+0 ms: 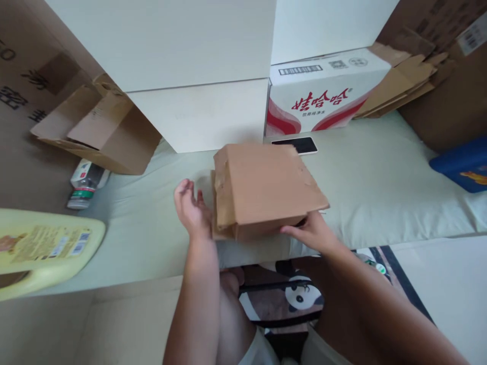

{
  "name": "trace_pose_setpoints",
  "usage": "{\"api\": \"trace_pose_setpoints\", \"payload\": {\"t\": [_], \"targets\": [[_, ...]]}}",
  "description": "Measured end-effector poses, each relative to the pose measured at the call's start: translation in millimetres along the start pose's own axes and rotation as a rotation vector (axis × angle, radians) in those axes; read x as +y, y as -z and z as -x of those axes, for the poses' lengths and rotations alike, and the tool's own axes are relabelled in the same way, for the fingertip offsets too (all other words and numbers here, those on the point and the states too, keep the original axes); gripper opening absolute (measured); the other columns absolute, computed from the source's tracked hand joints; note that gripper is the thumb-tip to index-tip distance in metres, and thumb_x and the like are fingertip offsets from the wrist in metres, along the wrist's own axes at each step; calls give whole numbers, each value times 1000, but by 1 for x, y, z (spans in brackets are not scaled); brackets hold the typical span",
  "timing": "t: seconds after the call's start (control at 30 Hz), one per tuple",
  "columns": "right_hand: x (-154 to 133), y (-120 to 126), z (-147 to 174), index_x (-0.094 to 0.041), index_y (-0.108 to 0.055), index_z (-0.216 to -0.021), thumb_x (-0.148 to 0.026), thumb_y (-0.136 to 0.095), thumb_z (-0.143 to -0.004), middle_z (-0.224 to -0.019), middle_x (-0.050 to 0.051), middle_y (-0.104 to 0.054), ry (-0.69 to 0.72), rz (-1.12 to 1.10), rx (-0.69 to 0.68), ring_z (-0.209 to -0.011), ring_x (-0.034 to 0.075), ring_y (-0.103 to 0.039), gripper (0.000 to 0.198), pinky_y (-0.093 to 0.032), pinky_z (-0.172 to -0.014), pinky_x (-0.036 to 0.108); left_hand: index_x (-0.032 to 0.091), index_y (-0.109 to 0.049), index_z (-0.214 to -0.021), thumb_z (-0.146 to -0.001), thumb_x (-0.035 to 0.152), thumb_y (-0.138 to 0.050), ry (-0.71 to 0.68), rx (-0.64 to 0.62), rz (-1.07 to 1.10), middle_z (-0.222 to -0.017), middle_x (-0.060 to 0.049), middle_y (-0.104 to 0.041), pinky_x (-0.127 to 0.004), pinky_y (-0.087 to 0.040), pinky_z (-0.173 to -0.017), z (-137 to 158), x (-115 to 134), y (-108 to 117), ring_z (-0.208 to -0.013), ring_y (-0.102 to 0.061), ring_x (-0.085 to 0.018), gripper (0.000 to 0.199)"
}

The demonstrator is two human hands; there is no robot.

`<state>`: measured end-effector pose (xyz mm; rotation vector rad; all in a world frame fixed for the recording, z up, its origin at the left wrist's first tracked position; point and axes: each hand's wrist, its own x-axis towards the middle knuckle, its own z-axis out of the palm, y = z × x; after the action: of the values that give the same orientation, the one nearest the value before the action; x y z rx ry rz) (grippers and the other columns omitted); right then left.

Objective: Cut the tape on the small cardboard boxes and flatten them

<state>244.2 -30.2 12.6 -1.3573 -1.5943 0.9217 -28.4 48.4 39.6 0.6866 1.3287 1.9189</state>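
Note:
A small brown cardboard box (272,185) is in front of me above the pale green cloth, slightly blurred, its left flaps standing a little apart. My left hand (193,209) is beside the box's left flap, fingers spread and curled upward; the palm's edge is close to the cardboard, and I cannot tell if it touches. At the near right corner, my right hand (310,230) grips the box, thumb along the near side and the other fingers hidden under it.
Behind the box lie a phone (300,145) and a white carton with red lettering (323,99). On the left are an open cardboard box (114,134), a plastic bottle (82,183) and a yellow jug (53,246). A blue container (464,165) stands at right.

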Motion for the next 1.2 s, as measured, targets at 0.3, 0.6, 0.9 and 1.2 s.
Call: {"api": "trace_pose_setpoints", "payload": {"t": [0.3,0.6,0.9,1.2], "targets": [[-3,6,-10,-23,-63,-100,-57,-65,-87,-84,10,-70,36,316,-22,-85,30,-69,37,-53,-71,39,19,-71,-94,-78,60,-64,576,-470,-172,-94,-9,-77,-30,-52,-65,29,-8,-11,-89,-72,-25,45],[-7,12,-12,-21,-64,-89,-59,-72,-79,-73,6,-67,-63,195,175,-61,20,-57,40,-45,-57,33,25,-64,-92,-81,56,-63,522,-374,166,-75,1,-71,-25,-48,-56,22,2,-22,-60,-64,-15,33],[-6,14,-11,-22,-62,-72,-61,-64,-82,-67,4,-65,-130,-91,349,-65,20,-60,40,-48,-61,33,19,-71,-82,-74,37,-57,548,-356,69,-68,-2,-70,-25,-43,-45,7,5,-8,-48,-57,-14,25],[-10,12,-9,-24,-68,-95,-57,-76,-70,-89,4,-77,-343,-734,524,-88,28,-75,42,-60,-80,42,18,-76,-98,-78,24,-71,205,-501,-289,-99,-5,-74,-30,-57,-77,12,-4,-1,-92,-68,-20,21]]}}
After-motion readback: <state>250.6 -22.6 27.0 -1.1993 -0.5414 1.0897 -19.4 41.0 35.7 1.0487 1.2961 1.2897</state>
